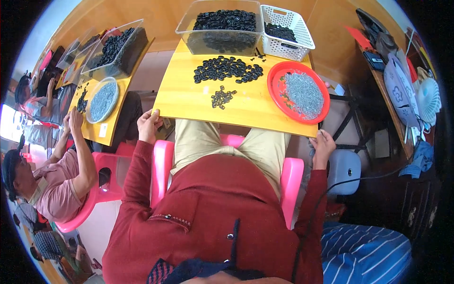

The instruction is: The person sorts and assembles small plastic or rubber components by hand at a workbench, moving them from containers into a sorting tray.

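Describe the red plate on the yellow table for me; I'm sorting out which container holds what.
The red plate is round and shallow with a raised rim, and looks like plastic. It lies flat at the right end of the yellow table, near the front edge. A heap of small grey metal-looking pieces fills its middle, with a few dark bits at its left side. Neither hand touches it; the right hand is nearest, below the table edge.

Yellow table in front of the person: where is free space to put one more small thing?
The yellow table is bare along its near edge, from the left hand to below the small black pile. The far side is crowded: large black pile, clear bin, white basket, red plate.
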Motion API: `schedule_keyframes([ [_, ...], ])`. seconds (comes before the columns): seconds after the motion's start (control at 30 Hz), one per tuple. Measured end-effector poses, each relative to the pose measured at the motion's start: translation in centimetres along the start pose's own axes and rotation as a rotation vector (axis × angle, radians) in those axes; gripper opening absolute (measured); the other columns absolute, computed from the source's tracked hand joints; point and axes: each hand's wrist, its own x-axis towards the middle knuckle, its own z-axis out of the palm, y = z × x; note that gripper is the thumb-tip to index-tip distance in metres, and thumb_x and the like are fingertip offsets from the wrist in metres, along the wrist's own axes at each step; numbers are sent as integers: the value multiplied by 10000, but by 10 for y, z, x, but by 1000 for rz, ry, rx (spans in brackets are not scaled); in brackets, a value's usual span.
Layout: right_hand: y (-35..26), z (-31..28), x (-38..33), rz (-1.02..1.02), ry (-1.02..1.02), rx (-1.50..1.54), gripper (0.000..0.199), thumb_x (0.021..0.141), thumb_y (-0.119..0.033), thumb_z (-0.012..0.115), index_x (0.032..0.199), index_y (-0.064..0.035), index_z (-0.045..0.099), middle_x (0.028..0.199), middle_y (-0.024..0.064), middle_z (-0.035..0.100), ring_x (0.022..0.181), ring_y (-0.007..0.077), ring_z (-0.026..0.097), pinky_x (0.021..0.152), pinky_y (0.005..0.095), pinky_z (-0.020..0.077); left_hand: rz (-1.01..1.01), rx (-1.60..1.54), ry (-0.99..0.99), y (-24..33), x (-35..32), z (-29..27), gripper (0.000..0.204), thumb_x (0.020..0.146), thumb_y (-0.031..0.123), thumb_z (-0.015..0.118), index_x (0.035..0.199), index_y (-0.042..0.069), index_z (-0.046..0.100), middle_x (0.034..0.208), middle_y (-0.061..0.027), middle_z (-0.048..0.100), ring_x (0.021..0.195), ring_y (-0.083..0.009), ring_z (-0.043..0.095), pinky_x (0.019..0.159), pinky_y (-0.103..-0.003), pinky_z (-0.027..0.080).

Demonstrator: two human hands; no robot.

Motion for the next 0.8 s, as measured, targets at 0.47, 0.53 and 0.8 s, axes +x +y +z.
schedule_keyframes([
  [0.47,-12,4,0,61,18,13,202,862,-71,589,1035,30,564,846,67,630,655,128,607,637,292,559,-3,-28,20,0,-4,0,186,891,143,586,1008,-2,593,633,58,436,507,-30,374,445,-169,283],
  [0.53,-11,0,1,54,6,9,201,862,-69,589,1035,31,566,847,65,631,656,131,608,643,295,560,-36,-45,77,3,-7,6,182,888,130,588,1012,-3,594,634,58,437,510,-31,378,454,-170,297],
  [0.8,-17,2,-2,78,-6,9,210,864,-71,588,1044,35,567,849,64,630,654,125,608,655,287,560,-54,-43,53,15,-17,11,187,887,122,588,1031,2,596,637,63,452,517,-32,391,471,-176,328],
])
